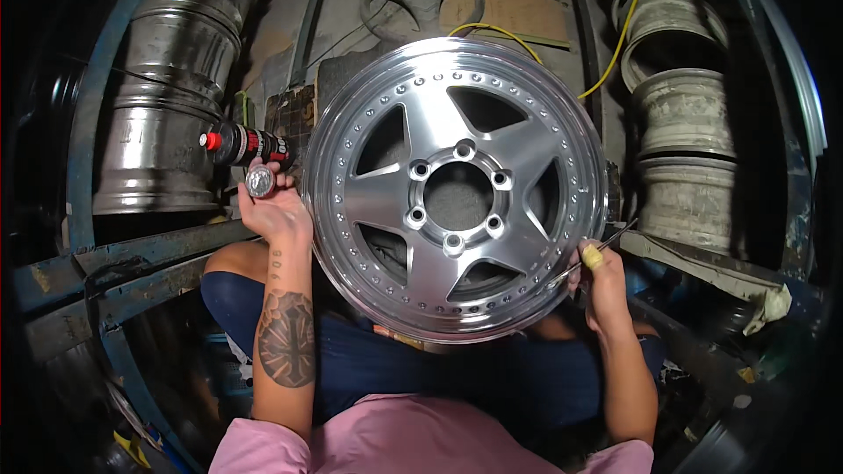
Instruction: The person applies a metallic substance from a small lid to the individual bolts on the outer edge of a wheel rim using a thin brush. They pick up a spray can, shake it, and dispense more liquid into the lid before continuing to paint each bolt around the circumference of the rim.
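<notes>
Stacked rims point(687, 110) loom beyond a bottle point(235, 143); the wheel point(435, 127) sits between left grip point(277, 211), holding a container point(260, 181), and right grip point(603, 285), pinching a tool point(621, 233).

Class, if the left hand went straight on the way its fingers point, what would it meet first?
The left hand would probably meet the dark, red-capped bottle first, though depth there is unclear.

I wear pink sleeves point(259, 449) and navy shorts point(378, 377); my wheel point(378, 199) is silver, star-patterned, ringed with dots; the bottle point(234, 143) is black with a red cap point(211, 140)
</notes>
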`<action>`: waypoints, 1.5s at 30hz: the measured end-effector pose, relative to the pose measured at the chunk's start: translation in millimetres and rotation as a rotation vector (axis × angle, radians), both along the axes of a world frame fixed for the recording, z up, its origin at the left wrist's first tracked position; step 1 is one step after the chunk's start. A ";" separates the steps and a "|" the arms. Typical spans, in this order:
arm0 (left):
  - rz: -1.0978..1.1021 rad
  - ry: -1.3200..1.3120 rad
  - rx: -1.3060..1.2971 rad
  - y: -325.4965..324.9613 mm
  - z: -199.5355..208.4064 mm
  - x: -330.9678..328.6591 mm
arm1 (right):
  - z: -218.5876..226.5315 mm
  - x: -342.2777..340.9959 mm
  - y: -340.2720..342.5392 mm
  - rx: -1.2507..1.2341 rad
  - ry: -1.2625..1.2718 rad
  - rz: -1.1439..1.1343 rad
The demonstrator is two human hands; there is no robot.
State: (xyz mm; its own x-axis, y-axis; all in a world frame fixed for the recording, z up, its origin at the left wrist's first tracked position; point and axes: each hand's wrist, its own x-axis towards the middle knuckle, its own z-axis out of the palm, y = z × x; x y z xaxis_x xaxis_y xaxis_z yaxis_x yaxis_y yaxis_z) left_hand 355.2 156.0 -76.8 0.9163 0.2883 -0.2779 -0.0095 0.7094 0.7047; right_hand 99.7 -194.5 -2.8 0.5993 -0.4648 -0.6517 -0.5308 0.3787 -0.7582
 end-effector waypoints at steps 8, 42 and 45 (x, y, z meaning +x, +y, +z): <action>-0.269 -0.028 -0.195 -50.4 77.1 37.5 | -3.1 37.3 -16.9 -0.003 -0.060 -0.103; -0.560 0.231 -0.371 17.9 -25.2 11.0 | -15.1 157.5 -108.8 -0.369 -0.196 0.080; -0.313 0.354 -0.212 -17.8 2.4 30.0 | -20.4 128.2 -100.7 -0.272 -0.148 0.082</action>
State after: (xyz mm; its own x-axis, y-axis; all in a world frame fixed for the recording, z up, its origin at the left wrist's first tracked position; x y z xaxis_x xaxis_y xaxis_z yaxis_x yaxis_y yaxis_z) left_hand 385.1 138.2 -74.4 0.7890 -0.0804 -0.6090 0.4389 0.7675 0.4672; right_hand 227.9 -295.2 -23.2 0.7208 -0.5564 -0.4134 -0.4280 0.1119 -0.8968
